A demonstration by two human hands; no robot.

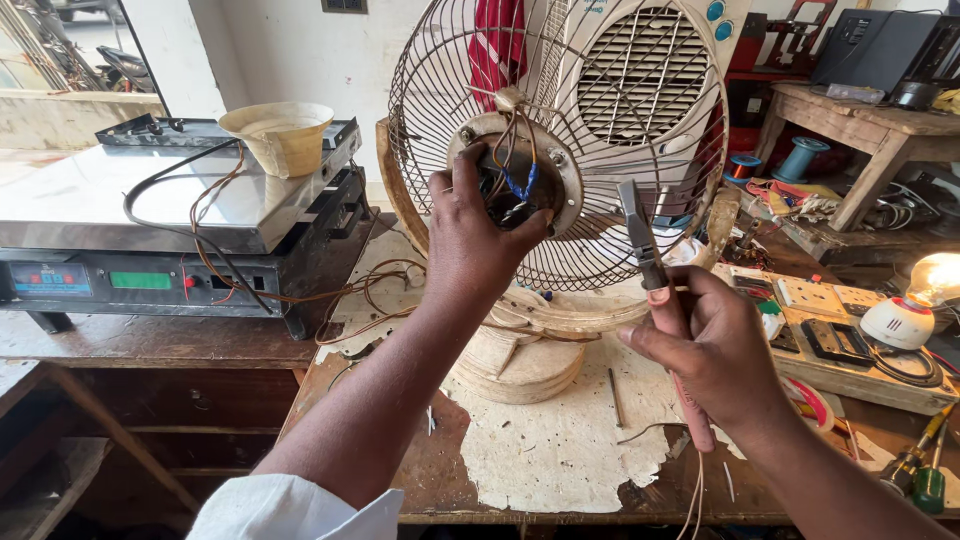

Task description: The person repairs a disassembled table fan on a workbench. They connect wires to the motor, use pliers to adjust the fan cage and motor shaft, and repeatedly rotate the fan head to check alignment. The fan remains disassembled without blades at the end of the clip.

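Left hand (pixel 478 240): fingers curled on the fan guard (pixel 560 150) hub, touching its wires (pixel 512 180).
Right hand (pixel 715 350): fist closed around pink-handled pliers (pixel 655 290), just right of the hub.

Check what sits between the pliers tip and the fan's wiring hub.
Head view: only the wire grille spans the stretch from the pliers in the right hand to the wiring hub, which the left hand grips.

Two small screens sit on the dark front panel of the weighing scale (pixel 150 280), far left: a blue rectangular display (pixel 50 278) at the panel's left end and a green rectangular display (pixel 141 281) just right of it. No packages or signs can be made out.
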